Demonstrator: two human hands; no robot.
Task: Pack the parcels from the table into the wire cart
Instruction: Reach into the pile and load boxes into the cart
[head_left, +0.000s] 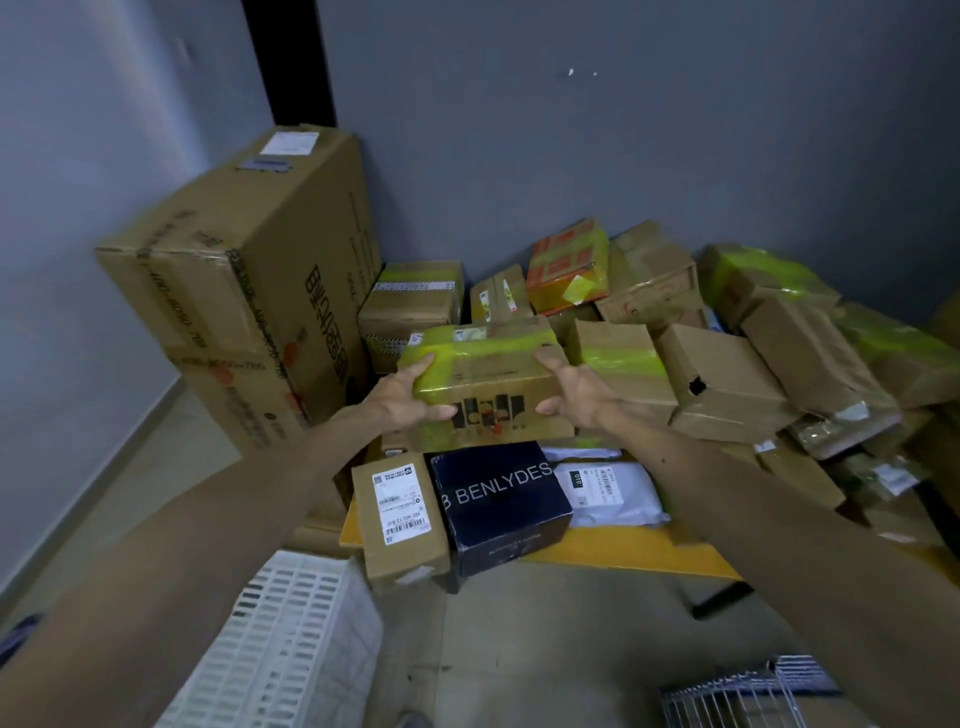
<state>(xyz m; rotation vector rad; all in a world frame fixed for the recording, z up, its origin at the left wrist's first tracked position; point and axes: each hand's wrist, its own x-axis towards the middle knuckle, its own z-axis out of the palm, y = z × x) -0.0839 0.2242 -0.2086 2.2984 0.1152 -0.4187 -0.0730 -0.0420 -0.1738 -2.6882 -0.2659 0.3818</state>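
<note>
A cardboard parcel (488, 379) wrapped in yellow-green tape sits at the middle of the pile on the yellow table (623, 553). My left hand (402, 397) grips its left end, thumb under the front face. My right hand (574, 392) grips its right end, fingers over the top edge. Below it lie a dark blue box marked BENLYDES (498, 506), a narrow brown box with a white label (397, 519) and a white mailer bag (608, 491). The wire cart (737, 699) shows only its corner at the bottom right.
A tall stack of big cardboard cartons (244, 291) stands left of the table against the wall. Several taped boxes (727, 374) crowd the table's right side. A white slatted plastic crate (291, 644) lies at the lower left. Bare floor lies between crate and cart.
</note>
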